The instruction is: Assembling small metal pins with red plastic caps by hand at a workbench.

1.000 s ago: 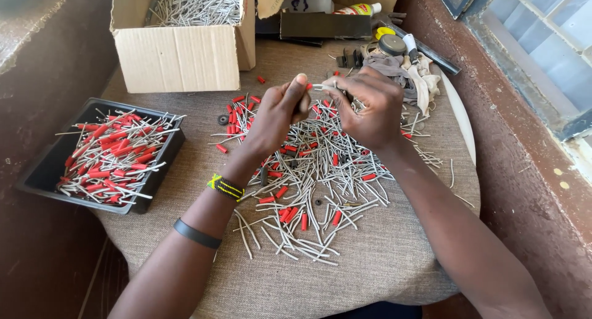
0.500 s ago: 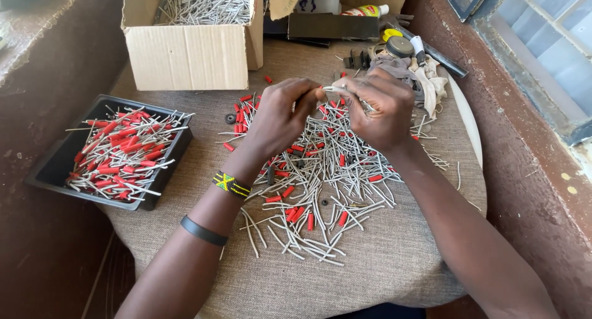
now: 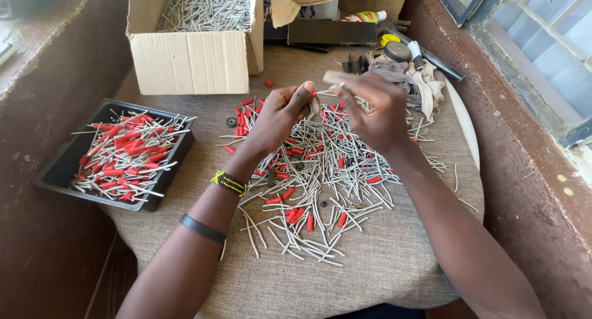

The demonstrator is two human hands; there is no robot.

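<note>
Rising slightly since 0.5 s: right hand

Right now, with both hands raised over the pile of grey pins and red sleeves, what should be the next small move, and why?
Probably bring the fingertips together and seat the piece. The left hand pinches something small with a red tip, too small to tell exactly, and the right hand meets it above the loose pile. Sleeved pins already lie in the black tray.

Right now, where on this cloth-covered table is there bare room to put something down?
Bare cloth lies along the near edge below the loose pile of pins, and in the strip between the black tray and the pile. The middle under both hands and the far right corner of tools are crowded.
</note>
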